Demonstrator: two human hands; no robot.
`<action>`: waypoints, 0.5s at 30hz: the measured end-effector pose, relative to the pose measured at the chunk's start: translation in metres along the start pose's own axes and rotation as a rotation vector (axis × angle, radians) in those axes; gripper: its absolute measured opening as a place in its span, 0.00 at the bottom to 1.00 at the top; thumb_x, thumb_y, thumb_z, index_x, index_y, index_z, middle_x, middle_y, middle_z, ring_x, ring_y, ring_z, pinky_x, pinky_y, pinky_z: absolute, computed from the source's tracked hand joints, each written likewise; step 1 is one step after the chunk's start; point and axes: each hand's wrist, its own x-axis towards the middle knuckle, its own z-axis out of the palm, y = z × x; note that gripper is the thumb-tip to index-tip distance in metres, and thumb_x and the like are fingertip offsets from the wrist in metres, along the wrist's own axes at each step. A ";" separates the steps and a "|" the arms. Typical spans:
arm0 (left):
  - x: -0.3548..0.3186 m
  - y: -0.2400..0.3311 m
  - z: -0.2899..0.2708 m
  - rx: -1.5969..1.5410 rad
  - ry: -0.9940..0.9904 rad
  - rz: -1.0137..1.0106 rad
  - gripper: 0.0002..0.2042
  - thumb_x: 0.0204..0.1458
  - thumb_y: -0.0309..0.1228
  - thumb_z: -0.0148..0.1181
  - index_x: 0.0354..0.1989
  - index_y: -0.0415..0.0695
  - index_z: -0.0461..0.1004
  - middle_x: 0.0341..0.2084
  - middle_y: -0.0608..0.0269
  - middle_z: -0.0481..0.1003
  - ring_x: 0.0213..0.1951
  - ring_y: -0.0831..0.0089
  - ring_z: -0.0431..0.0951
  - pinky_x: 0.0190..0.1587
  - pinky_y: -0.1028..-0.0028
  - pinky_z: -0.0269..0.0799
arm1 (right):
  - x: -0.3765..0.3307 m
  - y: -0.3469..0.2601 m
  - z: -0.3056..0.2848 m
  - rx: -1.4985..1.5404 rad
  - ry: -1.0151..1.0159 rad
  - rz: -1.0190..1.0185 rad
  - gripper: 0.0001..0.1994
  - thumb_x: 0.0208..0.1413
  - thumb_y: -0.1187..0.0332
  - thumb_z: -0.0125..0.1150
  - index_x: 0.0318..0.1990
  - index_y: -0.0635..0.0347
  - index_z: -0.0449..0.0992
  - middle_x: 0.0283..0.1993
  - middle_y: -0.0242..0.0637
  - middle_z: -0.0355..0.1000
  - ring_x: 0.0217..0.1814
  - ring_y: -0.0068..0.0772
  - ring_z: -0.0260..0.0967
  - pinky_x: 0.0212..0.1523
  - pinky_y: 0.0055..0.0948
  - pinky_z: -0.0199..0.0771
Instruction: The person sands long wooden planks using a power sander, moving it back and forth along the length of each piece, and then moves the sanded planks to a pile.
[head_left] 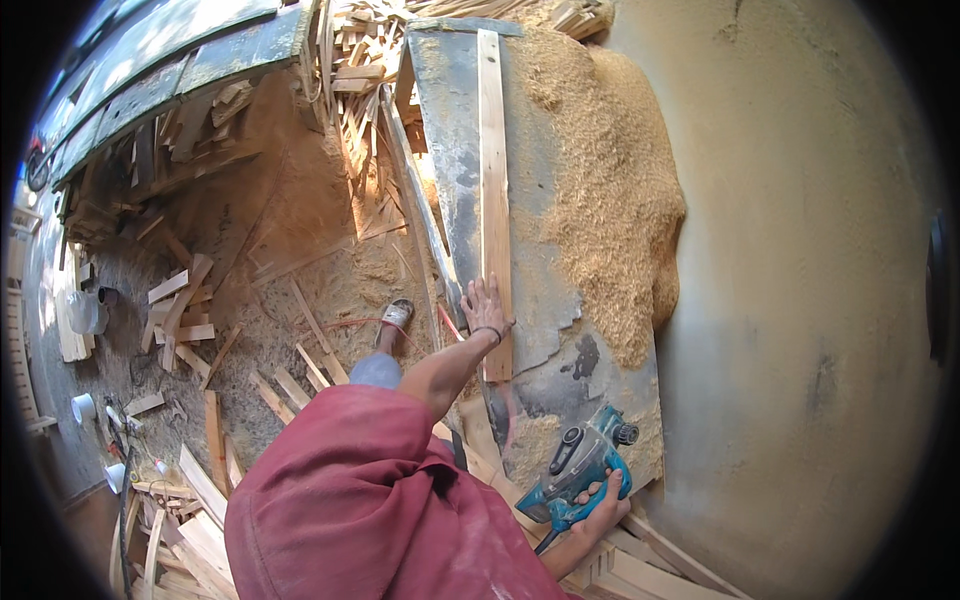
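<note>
A long, pale wooden board (493, 160) lies lengthwise on a worn grey workbench (545, 330). My left hand (485, 308) rests flat on the board near its close end, fingers stretched out, with a dark band round the wrist. In my right hand (606, 506) is a teal electric planer (583, 462), gripped by its rear handle over the near right part of the bench. The planer is apart from the board; its cord drops away below my hand. Whether its sole touches the bench I cannot tell.
Wood shavings (620, 190) are heaped along the bench's right side, beside a plain wall (790, 300). Scrap wood (185, 310) litters the floor at left, and more strips (370, 130) pile beyond. Another bench (180, 75) stands far left. My foot (397, 315) is beside the workbench.
</note>
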 end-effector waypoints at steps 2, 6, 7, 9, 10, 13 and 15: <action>0.002 0.006 0.001 0.009 0.018 -0.030 0.56 0.40 0.39 0.73 0.74 0.53 0.38 0.69 0.40 0.45 0.71 0.42 0.44 0.68 0.44 0.46 | -0.008 0.009 -0.017 0.013 0.009 -0.005 0.19 0.61 0.53 0.63 0.42 0.63 0.73 0.20 0.31 0.63 0.14 0.21 0.58 0.12 0.22 0.59; 0.005 0.003 0.010 -0.133 0.030 -0.097 0.58 0.36 0.34 0.73 0.74 0.54 0.36 0.67 0.33 0.45 0.66 0.35 0.50 0.66 0.46 0.51 | -0.020 0.023 -0.032 0.052 0.060 0.037 0.19 0.61 0.54 0.63 0.42 0.63 0.72 0.20 0.31 0.63 0.14 0.21 0.58 0.12 0.21 0.59; -0.001 0.002 -0.002 -0.240 -0.004 -0.083 0.58 0.35 0.33 0.73 0.74 0.53 0.36 0.67 0.33 0.45 0.66 0.35 0.49 0.67 0.47 0.51 | -0.021 0.026 -0.035 0.067 0.069 0.029 0.18 0.61 0.55 0.63 0.42 0.65 0.73 0.20 0.31 0.63 0.14 0.21 0.58 0.12 0.21 0.58; -0.016 -0.001 -0.026 -0.334 -0.015 -0.037 0.57 0.36 0.28 0.71 0.73 0.49 0.35 0.65 0.35 0.52 0.64 0.41 0.58 0.64 0.55 0.60 | -0.020 0.036 -0.036 0.102 0.072 0.018 0.18 0.60 0.58 0.64 0.42 0.67 0.73 0.20 0.31 0.63 0.14 0.21 0.58 0.12 0.21 0.58; -0.003 -0.025 -0.026 -0.539 -0.001 0.005 0.56 0.37 0.26 0.70 0.73 0.47 0.35 0.63 0.37 0.55 0.61 0.46 0.62 0.62 0.58 0.63 | -0.020 0.037 -0.030 0.081 0.028 0.014 0.17 0.60 0.58 0.64 0.41 0.68 0.73 0.20 0.31 0.63 0.14 0.21 0.58 0.12 0.21 0.58; 0.009 -0.085 -0.049 -1.129 -0.105 0.015 0.47 0.42 0.24 0.63 0.72 0.42 0.43 0.55 0.44 0.67 0.52 0.61 0.74 0.55 0.62 0.73 | -0.007 0.040 -0.014 0.015 -0.089 0.001 0.17 0.60 0.59 0.64 0.40 0.68 0.73 0.20 0.31 0.63 0.14 0.21 0.59 0.12 0.21 0.58; -0.001 -0.099 -0.060 -1.393 -0.212 -0.037 0.45 0.44 0.22 0.60 0.72 0.41 0.42 0.52 0.46 0.70 0.49 0.63 0.76 0.50 0.64 0.76 | 0.003 0.049 -0.008 -0.019 -0.126 0.000 0.17 0.60 0.59 0.64 0.39 0.68 0.74 0.20 0.31 0.63 0.14 0.21 0.59 0.12 0.21 0.59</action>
